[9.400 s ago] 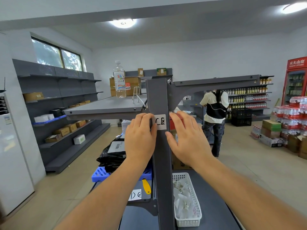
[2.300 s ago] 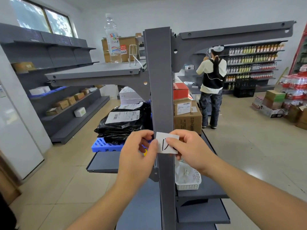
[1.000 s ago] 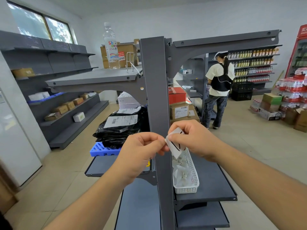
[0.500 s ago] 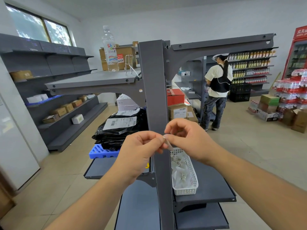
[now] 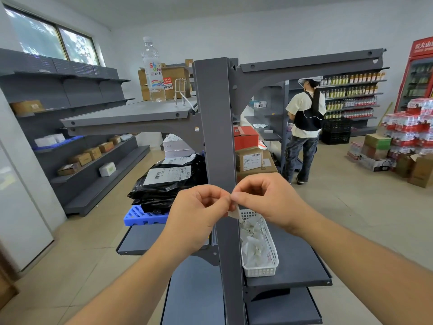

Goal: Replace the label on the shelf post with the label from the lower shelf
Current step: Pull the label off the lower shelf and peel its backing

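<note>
The grey shelf post (image 5: 215, 118) stands upright in the middle of the view, and its face shows no label. In front of it, at chest height, my left hand (image 5: 196, 214) and my right hand (image 5: 264, 200) meet fingertip to fingertip. Between them they pinch a small white label (image 5: 234, 213), seen edge-on, with only a corner hanging below the fingers. Its writing is hidden. The lower shelf (image 5: 140, 238) sits behind and below my left hand.
A white basket (image 5: 267, 268) of white packets rests on the right lower shelf. Black parcels on a blue crate (image 5: 140, 216) lie to the left. A water bottle (image 5: 152, 69) stands on the upper shelf. A person (image 5: 304, 127) stands behind at right, near stacked boxes and drink packs.
Earlier both hands pressed on a label stuck to the post; the post is now bare. In the last second the label turned from face-on to edge-on between my fingertips, which drew closer together.
</note>
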The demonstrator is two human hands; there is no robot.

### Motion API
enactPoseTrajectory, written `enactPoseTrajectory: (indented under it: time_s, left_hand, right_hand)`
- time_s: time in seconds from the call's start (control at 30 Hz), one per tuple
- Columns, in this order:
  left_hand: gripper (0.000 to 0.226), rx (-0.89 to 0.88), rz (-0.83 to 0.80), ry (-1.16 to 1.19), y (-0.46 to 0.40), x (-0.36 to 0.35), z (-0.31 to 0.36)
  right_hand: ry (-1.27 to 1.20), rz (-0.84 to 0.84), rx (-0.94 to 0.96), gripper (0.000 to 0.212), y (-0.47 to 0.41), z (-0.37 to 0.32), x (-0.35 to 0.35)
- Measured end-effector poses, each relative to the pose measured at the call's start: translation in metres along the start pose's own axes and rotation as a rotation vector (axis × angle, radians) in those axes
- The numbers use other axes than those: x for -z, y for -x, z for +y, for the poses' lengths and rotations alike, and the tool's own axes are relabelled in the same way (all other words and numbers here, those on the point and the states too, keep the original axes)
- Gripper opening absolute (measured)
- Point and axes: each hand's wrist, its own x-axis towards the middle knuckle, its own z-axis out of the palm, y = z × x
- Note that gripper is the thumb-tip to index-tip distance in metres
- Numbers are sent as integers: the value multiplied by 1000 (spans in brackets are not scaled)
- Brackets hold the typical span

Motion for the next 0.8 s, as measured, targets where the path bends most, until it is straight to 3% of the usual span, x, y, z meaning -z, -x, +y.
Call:
enactPoseTrajectory:
  time_s: [0.47, 0.8]
  left_hand:
    - [17, 71, -8, 29, 1, -18, -3]
    - [20, 126, -61, 26, 10, -41, -7]
  right_hand:
    - [-58, 101, -120, 25, -5, 20, 17]
    - [10, 264, -270, 20, 2, 48, 54]
